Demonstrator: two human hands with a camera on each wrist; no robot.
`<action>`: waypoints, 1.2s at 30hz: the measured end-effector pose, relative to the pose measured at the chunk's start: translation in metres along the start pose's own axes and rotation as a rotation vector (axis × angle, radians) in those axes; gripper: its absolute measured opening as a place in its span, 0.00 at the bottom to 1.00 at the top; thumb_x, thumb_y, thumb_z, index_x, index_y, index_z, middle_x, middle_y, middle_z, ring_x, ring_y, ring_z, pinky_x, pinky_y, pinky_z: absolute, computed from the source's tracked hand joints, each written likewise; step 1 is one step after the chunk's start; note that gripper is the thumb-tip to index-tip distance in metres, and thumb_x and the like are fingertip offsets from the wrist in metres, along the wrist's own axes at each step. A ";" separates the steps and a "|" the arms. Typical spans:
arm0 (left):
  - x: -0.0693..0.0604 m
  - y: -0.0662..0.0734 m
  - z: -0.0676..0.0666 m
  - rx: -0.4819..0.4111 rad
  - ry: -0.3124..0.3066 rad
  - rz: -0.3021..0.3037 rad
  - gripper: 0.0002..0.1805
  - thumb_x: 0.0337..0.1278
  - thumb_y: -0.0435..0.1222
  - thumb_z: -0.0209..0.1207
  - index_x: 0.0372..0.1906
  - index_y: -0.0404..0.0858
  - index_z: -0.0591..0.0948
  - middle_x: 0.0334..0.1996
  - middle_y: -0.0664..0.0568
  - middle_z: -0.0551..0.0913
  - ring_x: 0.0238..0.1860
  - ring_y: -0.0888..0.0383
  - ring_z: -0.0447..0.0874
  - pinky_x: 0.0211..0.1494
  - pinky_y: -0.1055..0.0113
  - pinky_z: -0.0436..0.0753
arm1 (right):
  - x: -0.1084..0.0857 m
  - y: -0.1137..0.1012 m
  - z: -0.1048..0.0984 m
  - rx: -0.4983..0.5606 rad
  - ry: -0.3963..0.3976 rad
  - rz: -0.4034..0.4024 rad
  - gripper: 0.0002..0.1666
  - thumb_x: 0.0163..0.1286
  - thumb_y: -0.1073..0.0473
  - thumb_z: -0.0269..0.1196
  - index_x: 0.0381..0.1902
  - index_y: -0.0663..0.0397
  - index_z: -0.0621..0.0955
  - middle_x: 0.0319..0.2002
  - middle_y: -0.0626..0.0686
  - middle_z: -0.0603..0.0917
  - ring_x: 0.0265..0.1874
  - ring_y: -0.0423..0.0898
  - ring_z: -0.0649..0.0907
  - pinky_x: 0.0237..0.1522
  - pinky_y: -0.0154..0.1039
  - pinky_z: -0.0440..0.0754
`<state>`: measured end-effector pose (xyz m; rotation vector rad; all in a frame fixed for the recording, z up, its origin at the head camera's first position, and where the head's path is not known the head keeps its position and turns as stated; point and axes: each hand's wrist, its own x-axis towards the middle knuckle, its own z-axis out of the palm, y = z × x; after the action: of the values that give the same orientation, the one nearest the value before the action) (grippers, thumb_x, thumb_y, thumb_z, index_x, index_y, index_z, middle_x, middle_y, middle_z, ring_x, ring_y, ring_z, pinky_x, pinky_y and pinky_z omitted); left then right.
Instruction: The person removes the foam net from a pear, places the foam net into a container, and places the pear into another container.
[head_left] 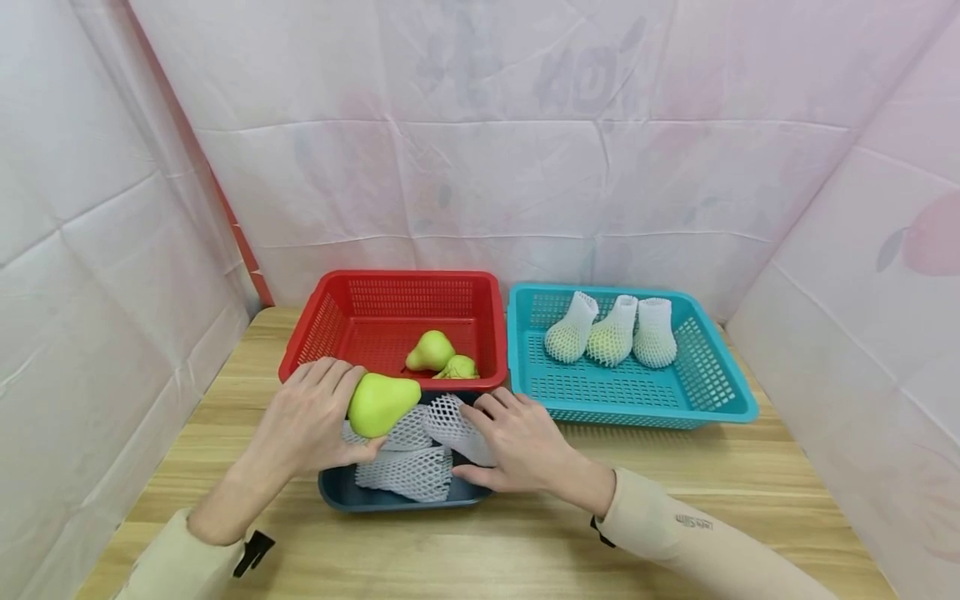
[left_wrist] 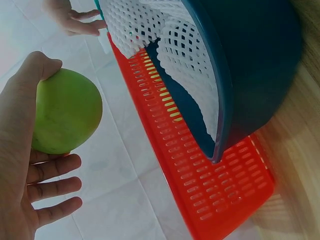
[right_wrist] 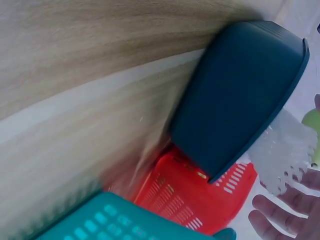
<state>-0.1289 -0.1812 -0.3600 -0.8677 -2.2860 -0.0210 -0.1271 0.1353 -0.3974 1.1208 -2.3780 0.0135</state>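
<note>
My left hand [head_left: 311,417] grips a green pear [head_left: 381,405] between thumb and fingers, above the left part of a dark blue bin [head_left: 333,493]. In the left wrist view the pear [left_wrist: 67,111] sits against the palm side, and the lower fingers are spread off it. My right hand [head_left: 521,442] holds a white foam net sleeve [head_left: 450,427] between thumb and fingers, over the bin's right side. The sleeve's mouth points up and left, towards the pear but apart from it. More foam net sleeves [head_left: 408,473] lie in the bin.
Behind the bin stands a red basket [head_left: 390,279] with two bare green pears [head_left: 431,350] in its front right corner. To its right, a turquoise basket [head_left: 600,408] holds three pears in foam nets [head_left: 611,331]. White sheets [head_left: 480,183] hang round the wooden table [head_left: 420,554].
</note>
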 end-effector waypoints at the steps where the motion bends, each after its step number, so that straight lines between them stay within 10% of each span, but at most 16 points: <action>1: 0.000 -0.001 0.000 -0.002 0.000 0.001 0.46 0.23 0.64 0.76 0.46 0.32 0.83 0.39 0.42 0.87 0.41 0.45 0.85 0.46 0.52 0.89 | -0.001 0.001 -0.001 0.004 -0.003 0.005 0.45 0.58 0.20 0.67 0.58 0.47 0.85 0.47 0.47 0.87 0.48 0.46 0.84 0.42 0.40 0.87; 15: 0.012 -0.014 0.009 0.002 -0.027 0.024 0.43 0.25 0.63 0.76 0.45 0.34 0.82 0.38 0.43 0.87 0.40 0.46 0.84 0.43 0.54 0.88 | -0.025 0.020 -0.024 0.023 -0.060 0.057 0.59 0.56 0.14 0.61 0.72 0.48 0.77 0.66 0.54 0.82 0.64 0.54 0.81 0.61 0.52 0.86; 36: 0.036 -0.064 0.038 0.005 -0.289 -0.054 0.42 0.39 0.64 0.74 0.49 0.33 0.82 0.43 0.40 0.87 0.45 0.44 0.82 0.48 0.51 0.88 | -0.072 0.046 -0.033 -0.006 -0.087 0.124 0.72 0.47 0.11 0.64 0.80 0.49 0.68 0.79 0.59 0.70 0.76 0.63 0.73 0.77 0.61 0.70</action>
<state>-0.2089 -0.2005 -0.3535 -0.8521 -2.5764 0.0922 -0.1078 0.2252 -0.3920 0.9883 -2.5197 -0.0002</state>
